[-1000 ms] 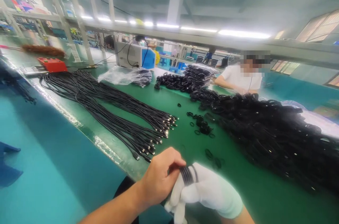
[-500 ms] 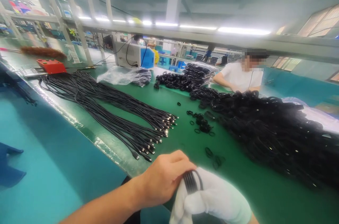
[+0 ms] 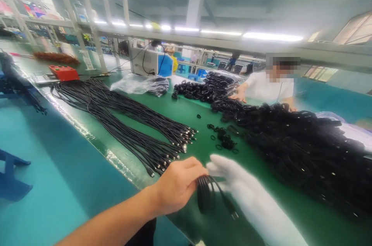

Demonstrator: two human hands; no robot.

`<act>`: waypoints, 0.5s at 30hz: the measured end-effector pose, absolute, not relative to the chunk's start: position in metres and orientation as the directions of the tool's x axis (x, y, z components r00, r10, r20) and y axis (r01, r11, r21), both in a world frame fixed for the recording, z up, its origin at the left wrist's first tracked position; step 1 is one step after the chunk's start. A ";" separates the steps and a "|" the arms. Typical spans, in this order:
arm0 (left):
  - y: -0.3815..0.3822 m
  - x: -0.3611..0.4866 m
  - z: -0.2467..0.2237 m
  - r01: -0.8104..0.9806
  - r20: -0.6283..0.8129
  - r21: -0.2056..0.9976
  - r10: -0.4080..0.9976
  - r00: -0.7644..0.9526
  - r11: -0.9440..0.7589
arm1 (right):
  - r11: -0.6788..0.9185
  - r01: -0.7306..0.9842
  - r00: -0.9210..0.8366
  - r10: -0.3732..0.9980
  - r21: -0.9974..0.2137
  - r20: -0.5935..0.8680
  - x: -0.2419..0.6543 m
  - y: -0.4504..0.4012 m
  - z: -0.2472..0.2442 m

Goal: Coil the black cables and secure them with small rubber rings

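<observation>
My bare left hand (image 3: 181, 184) is closed around the top of a coiled black cable (image 3: 205, 195), which hangs in loops below the fingers. One end of this cable, with a metal-tipped plug, dangles free at the lower right of the coil. My right hand (image 3: 229, 170), in a white glove, is just beyond the coil with its fingers stretched out toward the left. Its thumb side is partly hidden behind the loops, and the glove is a little blurred. Small black rings (image 3: 225, 139) lie on the green tabletop past the right hand.
Long straight black cables (image 3: 130, 122) lie at left, plug ends toward me. A large heap of coiled cables (image 3: 296, 153) covers the right side. A red box (image 3: 64, 72) and a clear plastic bag (image 3: 130, 84) sit farther back. Across the table, a person (image 3: 270, 85) reaches toward the pile.
My gloved right hand has let go of the coil and moved up, its fingers straightening. The coil hangs from my left hand, its plug end loose. The person's arms opposite have spread apart.
</observation>
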State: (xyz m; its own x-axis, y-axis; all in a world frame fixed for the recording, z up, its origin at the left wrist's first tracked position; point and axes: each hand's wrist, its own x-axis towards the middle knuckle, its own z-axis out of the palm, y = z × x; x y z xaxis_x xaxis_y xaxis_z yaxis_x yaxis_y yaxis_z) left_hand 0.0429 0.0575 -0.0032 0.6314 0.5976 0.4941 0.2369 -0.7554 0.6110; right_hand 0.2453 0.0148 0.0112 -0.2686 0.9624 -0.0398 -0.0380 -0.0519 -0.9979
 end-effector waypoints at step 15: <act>0.067 0.043 0.009 0.364 0.229 0.797 0.798 0.558 -0.483 | -0.386 -0.324 -0.602 0.788 -0.864 -0.127 0.213 0.035 -0.018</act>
